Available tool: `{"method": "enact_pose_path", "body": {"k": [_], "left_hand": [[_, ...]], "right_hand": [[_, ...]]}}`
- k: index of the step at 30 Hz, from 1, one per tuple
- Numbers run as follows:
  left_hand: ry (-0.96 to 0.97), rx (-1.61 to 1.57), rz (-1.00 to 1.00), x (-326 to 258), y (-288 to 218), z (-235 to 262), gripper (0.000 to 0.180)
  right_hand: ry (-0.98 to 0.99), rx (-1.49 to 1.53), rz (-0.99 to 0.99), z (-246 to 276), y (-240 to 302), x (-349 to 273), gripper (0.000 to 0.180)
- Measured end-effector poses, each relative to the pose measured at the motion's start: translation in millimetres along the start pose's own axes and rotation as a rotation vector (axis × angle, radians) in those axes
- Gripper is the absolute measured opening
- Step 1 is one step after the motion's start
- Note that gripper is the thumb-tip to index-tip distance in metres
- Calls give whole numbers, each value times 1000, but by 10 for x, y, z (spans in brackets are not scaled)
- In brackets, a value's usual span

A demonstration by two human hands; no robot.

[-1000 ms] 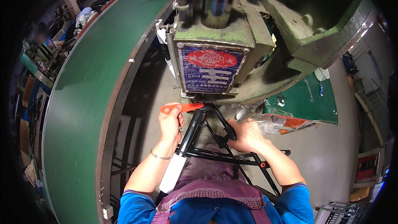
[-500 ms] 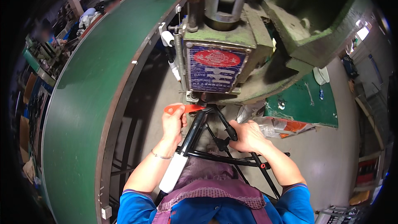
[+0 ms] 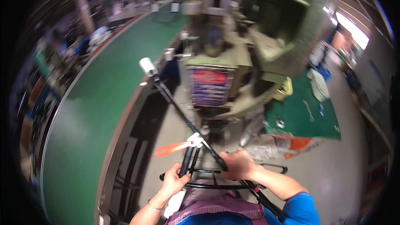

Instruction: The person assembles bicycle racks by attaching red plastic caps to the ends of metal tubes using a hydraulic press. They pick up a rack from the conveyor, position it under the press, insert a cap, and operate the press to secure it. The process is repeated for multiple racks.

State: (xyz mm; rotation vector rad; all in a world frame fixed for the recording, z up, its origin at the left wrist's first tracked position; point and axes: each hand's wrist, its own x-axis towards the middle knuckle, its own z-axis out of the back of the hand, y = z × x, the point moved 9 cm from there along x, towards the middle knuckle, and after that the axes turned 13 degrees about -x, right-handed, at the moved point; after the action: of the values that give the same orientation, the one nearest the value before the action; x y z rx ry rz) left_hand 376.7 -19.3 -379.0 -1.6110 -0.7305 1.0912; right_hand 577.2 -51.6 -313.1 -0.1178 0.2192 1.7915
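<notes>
I see my left hand (image 3: 174, 180) and right hand (image 3: 236, 164), fingers clamped, gripping the black wire frame (image 3: 196, 158) below the green press (image 3: 233, 75) (2 rods up); seating seems unfinished.

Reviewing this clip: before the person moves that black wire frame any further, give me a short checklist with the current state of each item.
1. Left hand gripping the black wire frame: ok, its fingers wrap a frame tube.
2. Right hand gripping the frame: ok, it closes on the frame near the base of the long rod.
3. Long black rod with the white tip clear of the green press machine: cannot tell, the picture is blurred.
4. Orange tab free of both hands: ok, it sticks out to the left, untouched.
5. Green conveyor belt beside the frame unobstructed: ok near the frame.
6. Picture sharp enough to judge contact: not ok, motion blur.
</notes>
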Motion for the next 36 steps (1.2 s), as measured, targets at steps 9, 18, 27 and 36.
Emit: {"method": "enact_pose_path", "body": {"k": [9, 18, 27, 36], "left_hand": [[-171, 186, -69, -821, -423, 114, 19], [-57, 230, -363, -1300, -1610, 195, 17], [56, 289, -454, -1795, -2660, 605, 19], [-130, 383, -843, -2746, -3436, 1595, 34]], "right_hand": [[-286, 79, 244, 577, 422, -382, 37], [-670, -108, 257, 1655, 887, -827, 48], [-876, -78, 120, 2465, 1605, -1112, 46], [-1043, -14, 285, 3126, 2668, -1001, 52]]}}
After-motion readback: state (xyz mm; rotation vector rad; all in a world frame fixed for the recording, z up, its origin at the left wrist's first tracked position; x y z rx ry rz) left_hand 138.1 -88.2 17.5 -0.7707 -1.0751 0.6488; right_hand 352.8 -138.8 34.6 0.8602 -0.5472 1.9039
